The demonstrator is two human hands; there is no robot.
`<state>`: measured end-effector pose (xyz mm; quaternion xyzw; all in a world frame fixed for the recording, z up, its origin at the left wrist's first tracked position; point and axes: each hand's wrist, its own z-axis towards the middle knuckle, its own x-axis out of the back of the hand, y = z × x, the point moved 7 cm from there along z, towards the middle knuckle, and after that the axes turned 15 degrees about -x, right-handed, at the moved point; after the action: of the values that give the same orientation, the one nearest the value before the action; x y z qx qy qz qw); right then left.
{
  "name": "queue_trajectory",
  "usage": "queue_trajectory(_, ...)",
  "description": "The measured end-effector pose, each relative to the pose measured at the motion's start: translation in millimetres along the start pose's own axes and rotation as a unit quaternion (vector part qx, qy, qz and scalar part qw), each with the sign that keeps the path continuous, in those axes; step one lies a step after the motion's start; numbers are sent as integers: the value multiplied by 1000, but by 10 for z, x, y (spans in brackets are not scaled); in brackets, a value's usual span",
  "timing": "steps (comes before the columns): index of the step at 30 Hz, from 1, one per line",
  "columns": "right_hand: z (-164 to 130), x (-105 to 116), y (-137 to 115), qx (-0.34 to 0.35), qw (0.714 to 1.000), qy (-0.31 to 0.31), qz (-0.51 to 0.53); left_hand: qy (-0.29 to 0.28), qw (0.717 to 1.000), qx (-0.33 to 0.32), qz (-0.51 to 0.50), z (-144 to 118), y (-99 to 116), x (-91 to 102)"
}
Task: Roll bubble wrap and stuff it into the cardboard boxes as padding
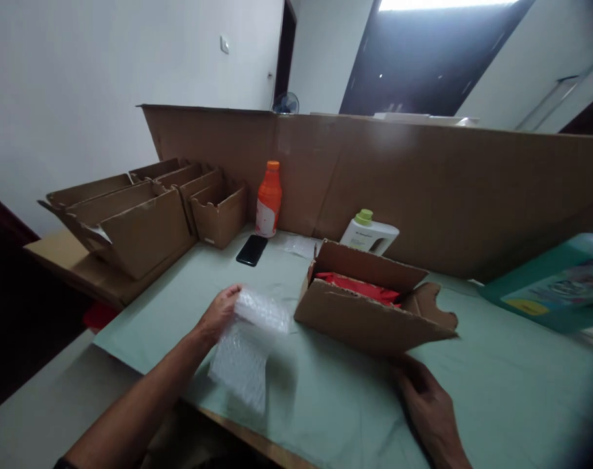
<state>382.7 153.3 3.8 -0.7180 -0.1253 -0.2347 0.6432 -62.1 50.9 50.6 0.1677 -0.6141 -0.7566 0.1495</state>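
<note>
A clear sheet of bubble wrap (242,358) hangs from my left hand (221,312), its upper part folded over. My left fingers are closed on its top left corner, and its lower end droops over the near part of the table. My right hand (431,404) is low against the near bottom edge of an open cardboard box (355,326). The fingertips there are dark and partly hidden, so I cannot tell whether they grip the box. Inside the box lies something red (358,286), mostly hidden by the walls.
Several open cardboard bins (147,228) stand at the left. Behind are an orange bottle (268,202), a black phone (252,250) and a white bottle with a green cap (367,233). A large teal jug (555,286) leans at right. A cardboard panel (448,195) borders the pale green tabletop (335,404).
</note>
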Motion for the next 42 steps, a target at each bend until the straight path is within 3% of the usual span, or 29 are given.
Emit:
queue_trajectory(4,-137,24,-134,7,999,-23,43,-30,997,-1,71,-185,-136,-34)
queue_trajectory(8,-190,103,-138,-5,999,-30,28,-34,989,-70,129,-25,14,-9)
queue_trajectory(10,-160,121,-161,-1,999,-32,25,-79,983,-99,133,69,83,-185)
queue_trajectory(16,-12,-79,-447,34,996,-80,22,-250,959,-111,78,120,-26,-1141)
queue_trajectory(18,63,-190,-549,34,996,-78,7,-279,952,-111,62,150,-66,-1315)
queue_trajectory(20,170,-329,-655,39,997,-72,-1,-285,950,-109,60,252,-88,-1357)
queue_trajectory(24,406,-672,-807,39,995,-89,5,-272,954,-90,86,578,-97,-1192)
queue_trajectory(26,429,-767,-807,38,994,-100,17,-268,955,-72,107,677,-87,-989)
queue_trajectory(28,341,-734,-735,33,995,-90,27,-253,957,-49,132,663,-66,-664)
queue_trajectory(31,-8,-601,-604,38,997,-71,-12,-227,954,-24,193,376,-46,-77)
queue_trajectory(34,-579,-804,-725,132,973,-163,-99,-218,934,-29,281,-105,-90,294)
queue_trajectory(36,-987,-1129,-939,219,937,-233,-143,-201,921,-54,328,-393,-139,330)
queue_trajectory(38,-1268,-1474,-1161,277,908,-270,-163,-191,908,-78,364,-596,-190,224)
queue_trajectory(40,-1342,-1718,-1309,279,904,-287,-149,-202,894,-83,391,-706,-232,59)
queue_trajectory(42,-1224,-1765,-1340,247,919,-281,-123,-228,889,-72,390,-746,-239,-90)
